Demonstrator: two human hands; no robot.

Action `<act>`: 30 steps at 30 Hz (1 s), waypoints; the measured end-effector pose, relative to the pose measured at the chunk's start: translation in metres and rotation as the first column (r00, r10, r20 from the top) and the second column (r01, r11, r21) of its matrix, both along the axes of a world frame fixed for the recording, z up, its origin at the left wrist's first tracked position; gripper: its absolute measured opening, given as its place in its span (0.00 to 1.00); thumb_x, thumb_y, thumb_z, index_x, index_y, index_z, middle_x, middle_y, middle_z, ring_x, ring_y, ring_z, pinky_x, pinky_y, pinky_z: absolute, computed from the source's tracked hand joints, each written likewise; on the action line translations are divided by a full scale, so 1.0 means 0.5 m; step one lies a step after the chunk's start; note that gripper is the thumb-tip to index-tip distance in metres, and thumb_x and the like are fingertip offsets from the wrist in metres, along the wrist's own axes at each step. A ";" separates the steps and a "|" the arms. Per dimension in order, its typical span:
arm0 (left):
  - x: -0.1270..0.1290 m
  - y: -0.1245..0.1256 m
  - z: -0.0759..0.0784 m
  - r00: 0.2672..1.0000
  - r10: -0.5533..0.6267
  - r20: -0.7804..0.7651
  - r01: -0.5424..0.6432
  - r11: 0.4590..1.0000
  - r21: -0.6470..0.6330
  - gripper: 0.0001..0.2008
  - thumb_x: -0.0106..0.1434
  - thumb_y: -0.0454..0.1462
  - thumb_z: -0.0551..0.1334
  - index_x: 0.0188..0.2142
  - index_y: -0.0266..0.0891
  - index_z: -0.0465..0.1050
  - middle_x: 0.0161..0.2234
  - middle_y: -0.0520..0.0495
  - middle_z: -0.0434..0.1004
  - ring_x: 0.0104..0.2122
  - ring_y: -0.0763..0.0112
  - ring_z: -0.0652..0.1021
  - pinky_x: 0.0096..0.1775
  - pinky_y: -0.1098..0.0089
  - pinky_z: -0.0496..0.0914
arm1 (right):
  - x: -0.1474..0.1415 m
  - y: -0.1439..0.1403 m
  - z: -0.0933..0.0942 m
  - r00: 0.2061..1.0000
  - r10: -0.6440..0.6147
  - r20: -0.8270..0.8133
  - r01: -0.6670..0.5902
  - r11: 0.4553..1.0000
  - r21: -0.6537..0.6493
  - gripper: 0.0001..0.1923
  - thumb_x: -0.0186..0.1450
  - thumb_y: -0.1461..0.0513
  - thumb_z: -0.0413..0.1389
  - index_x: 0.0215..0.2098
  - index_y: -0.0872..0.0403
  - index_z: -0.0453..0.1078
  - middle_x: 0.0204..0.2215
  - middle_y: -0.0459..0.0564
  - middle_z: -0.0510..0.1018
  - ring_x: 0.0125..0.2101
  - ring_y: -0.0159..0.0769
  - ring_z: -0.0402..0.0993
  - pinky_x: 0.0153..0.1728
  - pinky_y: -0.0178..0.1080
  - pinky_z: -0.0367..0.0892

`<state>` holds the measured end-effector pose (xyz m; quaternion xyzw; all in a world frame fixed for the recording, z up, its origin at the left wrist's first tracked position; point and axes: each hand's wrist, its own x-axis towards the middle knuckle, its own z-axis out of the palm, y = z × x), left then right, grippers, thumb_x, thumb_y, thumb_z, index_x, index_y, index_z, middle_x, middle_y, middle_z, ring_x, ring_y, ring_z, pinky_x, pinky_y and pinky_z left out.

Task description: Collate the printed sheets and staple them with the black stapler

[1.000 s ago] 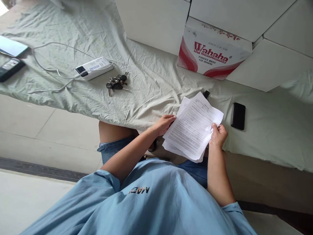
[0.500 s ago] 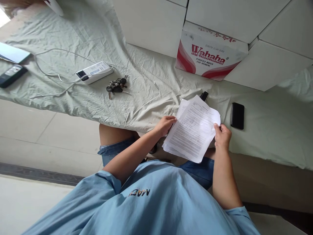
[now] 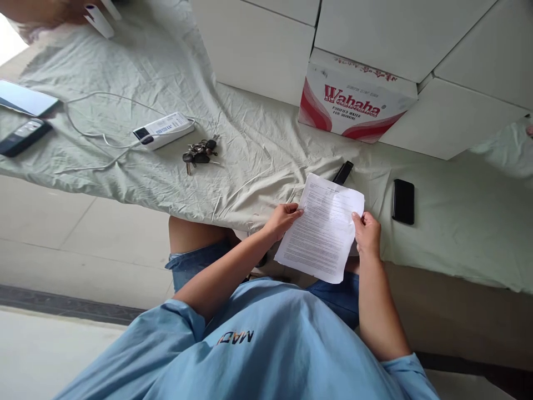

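Observation:
Between my two hands is a stack of printed paper sheets (image 3: 320, 233), its edges lined up and its lower part over my lap. My left hand (image 3: 283, 220) pinches the left edge, thumb on top. On the opposite edge my right hand (image 3: 366, 232) is closed, also with the thumb on the printed face. Just beyond the top edge a small black object (image 3: 343, 173), partly covered by the paper, lies on the cloth; its kind I cannot make out. A black smartphone (image 3: 403, 201) lies flat to the right of my right hand.
A pale green cloth (image 3: 250, 161) covers the surface. On it lie keys (image 3: 201, 155), a white power bank (image 3: 164, 131) with a cable, a dark remote-like device (image 3: 25, 136) and a tablet-like device (image 3: 28, 98). A Wahaha carton (image 3: 353, 103) and white boxes (image 3: 262, 53) stand behind.
The sheets, which were fanned unevenly, now lie squared together. My right hand has moved slightly left with its edge of the paper, uncovering more of the small black object.

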<state>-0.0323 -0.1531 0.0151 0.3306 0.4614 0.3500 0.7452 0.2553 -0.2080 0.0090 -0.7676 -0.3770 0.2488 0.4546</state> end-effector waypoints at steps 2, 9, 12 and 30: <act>0.000 -0.009 0.010 0.997 0.048 0.059 -0.043 0.996 -0.077 0.20 0.53 0.47 0.87 0.31 0.38 0.84 0.32 0.45 0.87 0.34 0.63 0.85 0.40 0.65 0.80 | -0.008 -0.032 0.018 1.000 -0.019 -0.010 0.019 1.000 0.012 0.34 0.58 0.30 0.71 0.38 0.49 0.76 0.31 0.47 0.82 0.33 0.38 0.75 0.37 0.41 0.71; 0.006 -0.037 0.053 0.901 0.423 0.096 -0.342 0.828 -0.444 0.08 0.64 0.28 0.77 0.34 0.39 0.81 0.28 0.50 0.84 0.29 0.67 0.85 0.41 0.65 0.86 | -0.036 -0.255 0.077 0.929 -0.053 -0.367 0.013 0.994 -0.110 0.39 0.64 0.26 0.68 0.40 0.52 0.82 0.29 0.53 0.86 0.25 0.35 0.77 0.29 0.39 0.73; 0.017 -0.039 0.065 0.879 0.471 0.075 -0.387 0.796 -0.466 0.10 0.67 0.26 0.73 0.34 0.40 0.78 0.29 0.51 0.85 0.30 0.69 0.85 0.44 0.67 0.87 | -0.061 -0.341 0.080 0.783 0.057 -0.619 -0.248 0.942 -0.227 0.41 0.62 0.25 0.70 0.39 0.54 0.84 0.28 0.55 0.87 0.23 0.37 0.79 0.26 0.38 0.72; -0.043 -0.061 0.043 0.949 0.276 0.152 -0.244 0.949 -0.199 0.30 0.44 0.34 0.89 0.45 0.39 0.82 0.36 0.53 0.87 0.34 0.75 0.83 0.41 0.72 0.77 | -0.133 -0.263 0.067 0.931 -0.078 -0.357 0.124 0.986 0.108 0.33 0.62 0.44 0.78 0.61 0.49 0.87 0.57 0.52 0.92 0.69 0.55 0.84 0.80 0.60 0.70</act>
